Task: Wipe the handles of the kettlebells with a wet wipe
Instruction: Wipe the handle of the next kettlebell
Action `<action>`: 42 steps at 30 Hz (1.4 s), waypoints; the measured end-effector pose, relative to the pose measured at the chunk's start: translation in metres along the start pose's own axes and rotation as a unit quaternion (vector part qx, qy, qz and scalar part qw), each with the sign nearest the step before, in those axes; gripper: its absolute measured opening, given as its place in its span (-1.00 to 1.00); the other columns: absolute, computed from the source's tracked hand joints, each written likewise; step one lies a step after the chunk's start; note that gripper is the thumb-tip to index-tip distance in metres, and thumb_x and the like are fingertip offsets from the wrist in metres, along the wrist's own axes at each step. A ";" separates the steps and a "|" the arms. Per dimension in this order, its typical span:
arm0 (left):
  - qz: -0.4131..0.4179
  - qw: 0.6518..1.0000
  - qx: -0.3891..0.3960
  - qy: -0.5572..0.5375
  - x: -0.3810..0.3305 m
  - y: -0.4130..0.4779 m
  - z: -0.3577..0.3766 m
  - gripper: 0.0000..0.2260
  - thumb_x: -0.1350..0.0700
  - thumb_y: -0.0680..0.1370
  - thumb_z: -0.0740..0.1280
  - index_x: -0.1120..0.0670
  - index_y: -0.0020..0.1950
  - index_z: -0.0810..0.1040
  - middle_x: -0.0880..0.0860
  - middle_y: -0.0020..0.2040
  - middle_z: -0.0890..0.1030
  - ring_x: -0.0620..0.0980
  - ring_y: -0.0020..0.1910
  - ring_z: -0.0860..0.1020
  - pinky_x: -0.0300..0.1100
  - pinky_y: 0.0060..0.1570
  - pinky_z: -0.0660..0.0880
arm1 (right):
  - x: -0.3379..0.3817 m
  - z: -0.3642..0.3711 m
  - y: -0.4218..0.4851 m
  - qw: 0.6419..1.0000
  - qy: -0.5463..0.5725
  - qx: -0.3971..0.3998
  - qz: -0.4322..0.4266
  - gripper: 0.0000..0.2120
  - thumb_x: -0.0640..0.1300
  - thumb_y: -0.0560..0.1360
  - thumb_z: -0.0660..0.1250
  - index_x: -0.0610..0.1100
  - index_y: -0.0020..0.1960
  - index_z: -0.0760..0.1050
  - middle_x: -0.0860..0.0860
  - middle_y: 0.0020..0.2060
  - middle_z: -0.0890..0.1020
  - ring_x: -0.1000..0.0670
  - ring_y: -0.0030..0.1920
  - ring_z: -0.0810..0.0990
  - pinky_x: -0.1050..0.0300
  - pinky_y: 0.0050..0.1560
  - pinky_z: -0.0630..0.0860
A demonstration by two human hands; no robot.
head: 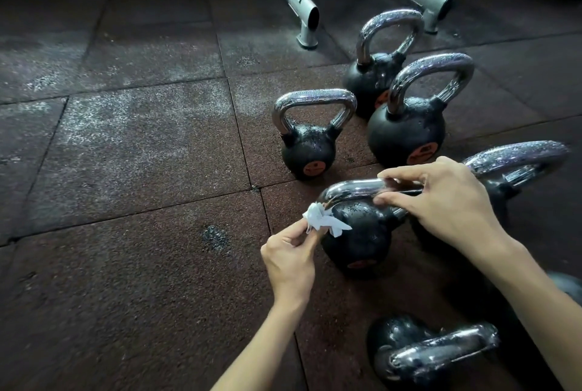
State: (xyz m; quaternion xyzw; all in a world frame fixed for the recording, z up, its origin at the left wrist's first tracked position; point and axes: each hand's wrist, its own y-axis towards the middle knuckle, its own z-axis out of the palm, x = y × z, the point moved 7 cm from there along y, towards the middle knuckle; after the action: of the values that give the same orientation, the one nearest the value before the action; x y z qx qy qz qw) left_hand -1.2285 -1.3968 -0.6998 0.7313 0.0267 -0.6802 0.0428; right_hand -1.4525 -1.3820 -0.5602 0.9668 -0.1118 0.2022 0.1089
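Pinched between thumb and fingertips of the left hand (pixel 288 260), the crumpled wet wipe (pixel 321 222) bears on the left bend of the handle (pixel 356 190) of the kettlebell under work (pixel 356 242). The right hand (pixel 441 198) steadies that handle at its right end, forefinger over and thumb under the bar. Beyond this kettlebell stand three others upright (pixel 307 154); one lies nearer the person (pixel 409 349), and another sits just to its right (pixel 519 163). Assessment: wiping of this handle is in progress, at the left corner. The next move would call for drawing the wipe along the top bar, which requires the right hand to shift clear while keeping the weight steady.
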 end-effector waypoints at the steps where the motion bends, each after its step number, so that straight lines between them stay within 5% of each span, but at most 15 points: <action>1: -0.001 1.000 -0.007 -0.002 0.001 -0.002 0.001 -0.80 0.17 0.49 0.56 0.07 0.11 0.75 -0.17 -0.07 0.63 -0.50 -0.44 0.35 -0.54 -0.37 0.28 | 0.001 0.000 0.000 1.000 0.001 0.001 -0.002 -0.60 0.39 0.27 0.49 0.34 0.07 0.67 0.03 -0.15 0.61 0.00 -0.06 0.53 0.07 -0.09 0.45; 4: -0.016 1.000 -0.024 -0.002 0.006 -0.006 0.005 -0.81 0.20 0.50 0.55 0.07 0.11 0.75 -0.22 -0.09 0.51 -0.45 -0.51 0.30 -0.54 -0.42 0.21 | 0.005 0.000 0.000 1.000 -0.003 -0.008 -0.006 -0.61 0.35 0.28 0.52 0.32 0.08 0.67 0.03 -0.16 0.60 -0.02 -0.06 0.55 0.07 -0.08 0.46; 8: -0.020 0.996 -0.085 0.025 -0.002 -0.014 0.005 -0.83 0.16 0.46 0.59 0.06 0.05 0.78 -0.21 -0.21 0.60 -0.37 -0.55 0.28 -0.48 -0.43 0.21 | 0.009 0.001 -0.006 0.999 -0.027 -0.041 0.003 -0.59 0.33 0.32 0.50 0.29 0.15 0.67 0.10 -0.29 0.41 -0.10 -0.15 0.53 0.07 -0.09 0.39; 11: -0.031 0.990 -0.138 0.022 -0.010 -0.017 0.001 -0.85 0.13 0.44 0.61 0.08 0.00 0.79 -0.23 -0.13 0.49 -0.36 -0.51 0.52 -0.50 -0.39 0.24 | 0.012 0.004 -0.011 0.997 -0.046 -0.059 0.003 -0.60 0.30 0.35 0.50 0.23 0.15 0.69 0.08 -0.32 0.32 -0.20 -0.17 0.53 -0.02 -0.05 0.45; 12: -0.034 0.987 -0.156 0.026 -0.013 -0.017 0.000 -0.85 0.10 0.43 0.62 0.07 -0.03 0.80 -0.25 -0.11 0.46 -0.25 -0.35 0.63 -0.50 -0.38 0.24 | 0.014 0.004 -0.012 0.996 -0.048 -0.068 0.000 -0.61 0.28 0.36 0.51 0.21 0.15 0.69 0.07 -0.32 0.33 -0.21 -0.19 0.52 -0.03 -0.04 0.46; 14: -0.034 0.980 -0.193 0.037 -0.017 -0.014 -0.001 -0.85 0.07 0.41 0.63 0.05 -0.05 0.80 -0.30 -0.09 0.43 -0.06 -0.22 0.54 -0.49 -0.37 0.25 | 0.018 0.004 -0.015 0.994 -0.050 -0.093 -0.006 -0.60 0.25 0.36 0.53 0.15 0.14 0.71 0.02 -0.30 0.37 -0.21 -0.21 0.51 -0.06 -0.03 0.48; 16: -0.045 0.975 -0.214 0.046 -0.017 -0.011 -0.002 -0.86 0.04 0.41 0.63 0.02 -0.08 0.79 -0.25 -0.15 0.54 -0.05 -0.35 0.47 -0.48 -0.38 0.26 | 0.021 0.004 -0.017 0.991 -0.054 -0.119 -0.004 -0.59 0.22 0.35 0.57 0.10 0.13 0.72 -0.06 -0.31 0.44 -0.22 -0.23 0.51 -0.07 -0.04 0.50; 18: -0.061 0.974 -0.211 0.056 -0.013 -0.013 0.001 -0.83 -0.05 0.40 0.62 -0.02 -0.08 0.78 -0.02 -0.33 0.64 -0.11 -0.46 0.43 -0.41 -0.36 0.31 | 0.021 0.005 -0.020 0.991 -0.054 -0.126 0.000 -0.58 0.22 0.34 0.58 0.09 0.14 0.72 -0.13 -0.30 0.54 -0.23 -0.22 0.54 -0.08 -0.03 0.52; 22: -0.041 0.977 -0.203 0.058 -0.017 -0.017 0.005 -0.82 -0.06 0.40 0.62 -0.02 -0.08 0.78 0.03 -0.26 0.72 0.01 -0.33 0.59 -0.24 -0.22 0.47 | 0.015 0.004 -0.017 0.997 -0.036 -0.068 -0.009 -0.56 0.25 0.33 0.57 0.11 0.15 0.71 -0.12 -0.22 0.64 -0.19 -0.15 0.61 -0.05 0.01 0.56; 27: 0.032 0.972 -0.211 0.098 -0.036 -0.010 0.000 -0.84 0.02 0.38 0.64 -0.01 -0.08 0.77 0.07 -0.33 0.67 0.03 -0.40 0.56 -0.46 -0.34 0.27 | -0.005 -0.005 0.003 0.997 0.054 0.054 0.001 -0.70 0.10 0.37 0.60 0.15 0.09 0.73 0.28 -0.09 0.70 0.31 -0.14 0.60 0.50 -0.12 0.40; 34: 0.049 0.974 -0.191 0.116 -0.032 -0.011 0.000 -0.87 0.00 0.39 0.63 -0.04 -0.13 0.75 -0.06 -0.36 0.66 -0.16 -0.47 0.45 -0.23 -0.35 0.32 | -0.015 0.000 -0.004 0.997 0.074 0.021 -0.001 -0.70 0.12 0.38 0.58 0.20 0.10 0.71 0.18 -0.14 0.68 0.00 -0.03 0.59 0.28 -0.12 0.37; 38: 0.134 0.966 -0.177 0.134 -0.060 -0.009 0.003 -0.85 0.10 0.40 0.63 0.04 -0.08 0.74 -0.10 -0.21 0.71 -0.07 -0.36 0.58 -0.26 -0.30 0.37 | -0.004 -0.003 -0.010 0.999 0.046 -0.013 -0.010 -0.63 0.20 0.37 0.52 0.22 0.18 0.68 0.19 -0.06 0.67 0.02 0.00 0.46 0.15 -0.01 0.32; 42: 0.199 0.964 -0.129 0.119 -0.083 -0.011 0.003 -0.83 0.15 0.40 0.62 0.04 -0.04 0.76 -0.18 -0.21 0.68 -0.13 -0.38 0.50 -0.29 -0.29 0.41 | 0.024 -0.008 -0.020 0.981 0.191 -0.029 -0.011 -0.60 0.22 0.35 0.54 0.20 0.17 0.69 0.21 -0.10 0.72 0.13 0.02 0.64 0.22 0.13 0.49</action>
State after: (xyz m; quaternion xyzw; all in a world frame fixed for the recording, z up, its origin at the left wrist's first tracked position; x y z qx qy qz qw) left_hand -1.2388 -1.3844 -0.6171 0.7857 -0.0268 -0.5571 0.2677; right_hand -1.4291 -1.3653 -0.5463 0.9082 -0.0836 0.3784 0.1581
